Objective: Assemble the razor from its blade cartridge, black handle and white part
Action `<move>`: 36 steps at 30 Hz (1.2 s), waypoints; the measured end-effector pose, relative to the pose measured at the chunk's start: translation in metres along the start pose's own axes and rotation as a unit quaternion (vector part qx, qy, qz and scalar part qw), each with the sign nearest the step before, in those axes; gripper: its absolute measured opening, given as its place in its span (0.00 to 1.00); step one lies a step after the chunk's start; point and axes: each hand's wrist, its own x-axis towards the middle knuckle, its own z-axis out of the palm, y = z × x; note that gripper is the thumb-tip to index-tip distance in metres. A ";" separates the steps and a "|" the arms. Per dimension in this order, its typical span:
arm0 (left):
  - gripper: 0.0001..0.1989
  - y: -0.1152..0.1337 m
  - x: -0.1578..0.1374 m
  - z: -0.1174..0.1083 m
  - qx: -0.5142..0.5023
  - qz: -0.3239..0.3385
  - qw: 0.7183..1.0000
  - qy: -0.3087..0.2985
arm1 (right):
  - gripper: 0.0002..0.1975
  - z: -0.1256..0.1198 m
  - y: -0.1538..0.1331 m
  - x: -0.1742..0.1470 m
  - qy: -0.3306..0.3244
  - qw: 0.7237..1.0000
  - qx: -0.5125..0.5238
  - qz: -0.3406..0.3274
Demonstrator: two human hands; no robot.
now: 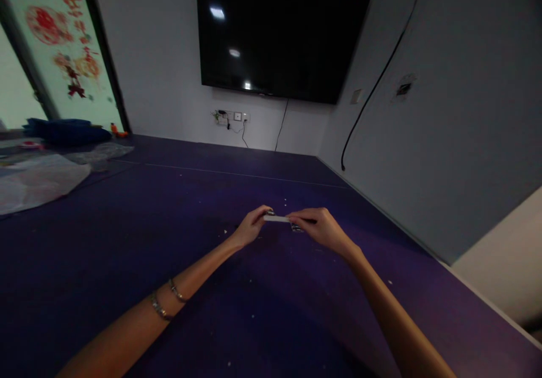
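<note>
Both hands meet over the purple floor near the middle of the view. My left hand (253,226) is closed, pinching the left end of a thin white flat piece (277,218) that I see nearly edge-on. At its other end, my right hand (319,228) grips it with fingers pressed together. A small dark, shiny patterned part (296,227) shows just under the right fingertips, and a similar glint sits by the left thumb. What kind of thing this is cannot be made out. Two bracelets (161,307) circle the left forearm.
White scraps (225,231) dot the purple floor (169,242). Clear plastic sheeting (46,180) and a dark blue bundle (68,131) lie at the left. A television (279,33) hangs on the far wall above sockets (237,116). A black cable (376,78) dangles along the right wall.
</note>
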 end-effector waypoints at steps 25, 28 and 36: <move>0.10 -0.006 0.001 0.001 -0.051 -0.027 0.998 0.031 | 0.15 -0.003 0.012 0.000 -0.031 0.996 0.052 0.064; 0.11 -0.009 0.002 0.003 -0.105 -0.055 0.992 0.044 | 0.16 -0.001 0.013 0.002 0.006 0.994 0.072 0.083; 0.13 -0.015 -0.001 0.012 -0.172 -0.130 0.972 0.096 | 0.16 0.036 -0.015 0.002 0.072 0.881 0.403 0.238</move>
